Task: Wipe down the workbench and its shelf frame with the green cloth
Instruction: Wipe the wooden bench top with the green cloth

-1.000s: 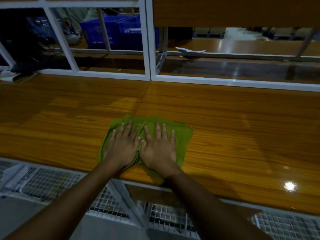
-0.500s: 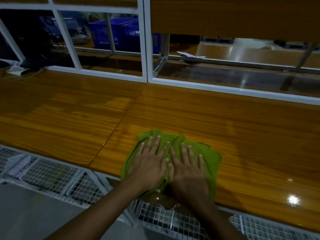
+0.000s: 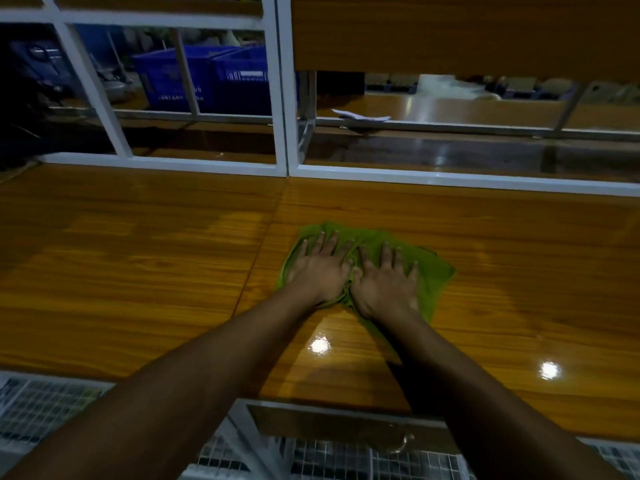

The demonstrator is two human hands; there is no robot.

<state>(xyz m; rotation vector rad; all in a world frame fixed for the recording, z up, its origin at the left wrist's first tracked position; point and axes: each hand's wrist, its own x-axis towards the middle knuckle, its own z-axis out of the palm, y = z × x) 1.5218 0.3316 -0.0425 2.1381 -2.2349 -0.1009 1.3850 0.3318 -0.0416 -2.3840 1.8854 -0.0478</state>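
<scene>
The green cloth point(image 3: 434, 282) lies bunched on the glossy wooden workbench point(image 3: 138, 271), just right of the seam between two top panels. My left hand point(image 3: 318, 268) and my right hand point(image 3: 384, 282) press down on it side by side, palms flat and fingers spread, thumbs nearly touching. The cloth is wrinkled up between the heels of both hands. Behind the cloth, the white shelf frame point(image 3: 282, 98) rises from the bench's back edge, its upright standing slightly to the left.
A wooden shelf panel point(image 3: 450, 29) hangs overhead at the right. Blue crates point(image 3: 207, 77) and a white paper point(image 3: 360, 116) sit beyond the frame. Wire mesh point(image 3: 41, 407) and a drawer handle point(image 3: 401, 441) lie below the front edge.
Both hands slid the cloth right across the panel seam, then pushed it away from the front edge toward the middle of the bench. My arms are stretched further out.
</scene>
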